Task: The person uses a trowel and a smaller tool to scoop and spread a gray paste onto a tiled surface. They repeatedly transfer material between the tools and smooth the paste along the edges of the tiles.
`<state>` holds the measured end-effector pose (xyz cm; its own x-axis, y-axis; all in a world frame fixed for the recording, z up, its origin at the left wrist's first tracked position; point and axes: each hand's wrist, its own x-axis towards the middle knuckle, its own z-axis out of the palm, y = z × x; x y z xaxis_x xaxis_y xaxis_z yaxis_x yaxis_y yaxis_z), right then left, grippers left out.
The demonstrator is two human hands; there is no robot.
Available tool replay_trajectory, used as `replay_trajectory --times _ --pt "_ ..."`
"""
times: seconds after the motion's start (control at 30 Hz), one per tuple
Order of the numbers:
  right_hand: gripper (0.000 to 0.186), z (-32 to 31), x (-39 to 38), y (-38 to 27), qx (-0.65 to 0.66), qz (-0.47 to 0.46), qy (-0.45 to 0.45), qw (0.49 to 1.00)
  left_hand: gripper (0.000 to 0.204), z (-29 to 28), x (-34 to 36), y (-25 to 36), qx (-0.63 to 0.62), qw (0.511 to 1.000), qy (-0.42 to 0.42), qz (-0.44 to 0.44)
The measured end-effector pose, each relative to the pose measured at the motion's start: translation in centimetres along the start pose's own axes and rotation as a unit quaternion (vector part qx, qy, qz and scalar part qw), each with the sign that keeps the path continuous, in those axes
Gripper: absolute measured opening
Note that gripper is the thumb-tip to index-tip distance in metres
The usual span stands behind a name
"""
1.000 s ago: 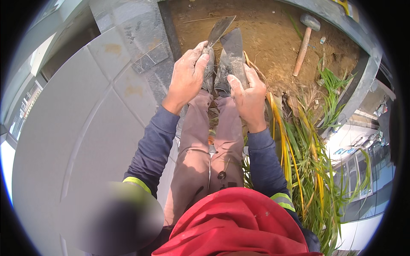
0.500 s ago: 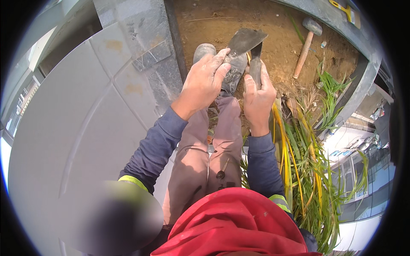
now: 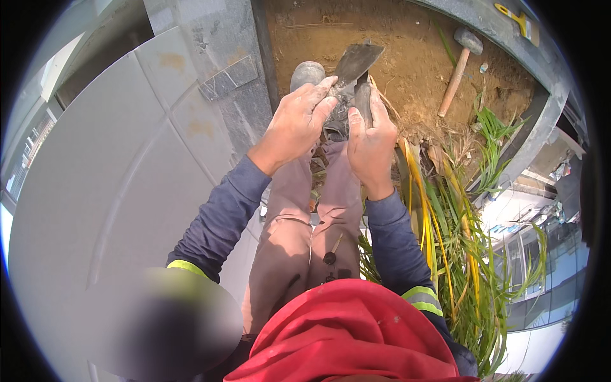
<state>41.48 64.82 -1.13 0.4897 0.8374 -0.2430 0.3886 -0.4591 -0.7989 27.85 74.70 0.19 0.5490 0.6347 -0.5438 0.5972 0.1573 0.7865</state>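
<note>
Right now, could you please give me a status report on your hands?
Left hand wiping grey metal trowel blade. Right hand gripping its handle. Wooden-handled mallet lies apart on the soil.

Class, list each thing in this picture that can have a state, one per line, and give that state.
Trowel: held up, blade pointing away, dirty.
Left hand: closed on the trowel, fingers soiled.
Right hand: gripping beside it, thumb up.
Mallet: lying on soil, untouched.
Soil bed: bare, dug over.
Grass plants: lying loose, partly yellowed.
Yellow-handled tool: resting on the ledge.
</note>
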Motion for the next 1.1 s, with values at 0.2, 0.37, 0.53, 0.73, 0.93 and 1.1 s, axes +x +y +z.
replay_trajectory --times 0.2,0.37,0.53,0.73,0.93,1.1 --pt "0.043 -0.6 0.2 -0.7 0.026 0.045 -0.049 0.997 0.041 0.4 0.3 -1.2 -0.020 0.999 0.001 0.036" --pt "0.045 -1.0 1.5 0.4 0.053 0.108 -0.029 0.992 0.043 1.2 -0.5 -0.9 0.005 0.998 -0.070 0.009" --pt "0.044 -4.2 -0.1 -0.2 0.161 0.286 -0.156 0.932 0.046 -0.9 1.0 -3.2 -0.053 0.998 0.004 -0.018" --pt "0.040 -3.0 3.3 0.7 0.608 0.426 -0.041 0.668 0.057 1.2 -1.3 -1.9 -0.354 0.921 -0.090 -0.132" --pt "0.042 -5.2 0.3 -3.9 0.516 0.417 -0.217 0.716 0.058 -0.4 -0.6 -3.3 -0.396 0.905 -0.078 -0.134" --pt "0.040 -5.8 2.3 -0.4 0.672 0.436 -0.055 0.595 0.059 0.8 -2.5 -3.1 -0.403 0.901 -0.056 -0.148"
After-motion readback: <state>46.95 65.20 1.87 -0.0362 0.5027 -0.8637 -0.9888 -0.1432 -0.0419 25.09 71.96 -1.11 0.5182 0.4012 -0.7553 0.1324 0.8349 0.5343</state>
